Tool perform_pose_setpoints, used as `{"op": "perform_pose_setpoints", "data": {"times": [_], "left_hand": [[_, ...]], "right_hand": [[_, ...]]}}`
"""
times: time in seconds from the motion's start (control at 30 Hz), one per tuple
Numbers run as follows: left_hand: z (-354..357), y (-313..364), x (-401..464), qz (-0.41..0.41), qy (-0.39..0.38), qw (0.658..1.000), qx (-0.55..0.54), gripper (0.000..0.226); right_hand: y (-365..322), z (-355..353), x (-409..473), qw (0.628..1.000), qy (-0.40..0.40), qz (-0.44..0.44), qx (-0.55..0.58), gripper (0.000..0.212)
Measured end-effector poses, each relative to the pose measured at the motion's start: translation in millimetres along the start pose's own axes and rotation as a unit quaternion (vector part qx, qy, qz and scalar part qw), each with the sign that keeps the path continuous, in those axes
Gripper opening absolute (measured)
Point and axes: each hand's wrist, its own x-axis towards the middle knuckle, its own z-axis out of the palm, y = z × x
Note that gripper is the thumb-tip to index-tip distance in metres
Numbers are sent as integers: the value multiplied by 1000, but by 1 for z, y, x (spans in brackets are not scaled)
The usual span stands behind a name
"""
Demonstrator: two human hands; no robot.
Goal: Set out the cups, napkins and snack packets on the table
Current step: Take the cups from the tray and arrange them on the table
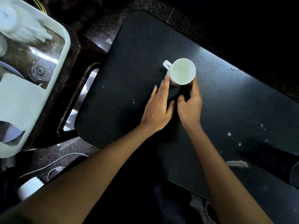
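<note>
A white cup [182, 72] stands upright on the dark tabletop [129, 78], between the loosely spread fingers of the left hand [157, 105] and the right hand [191, 102].

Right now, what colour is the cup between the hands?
White, inside and out. The cup shows clearly in the head view, standing upright on the black table.

Little can be read here — only one small dark printed mark on the woven, mesh-patterned liner [55, 44] lying inside the pale plastic tray [64, 50] at upper left. Its letters are too blurred and tilted to make out. The white ceramic cup [182, 71] bears no legible lettering.
</note>
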Motion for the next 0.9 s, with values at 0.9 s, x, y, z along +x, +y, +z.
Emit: {"op": "perform_pose_setpoints", "data": {"times": [0.9], "left_hand": [[8,4,15,-26,-50,998,-21,79]], "right_hand": [[-7,7,1,995,51,77,-28,78]]}}
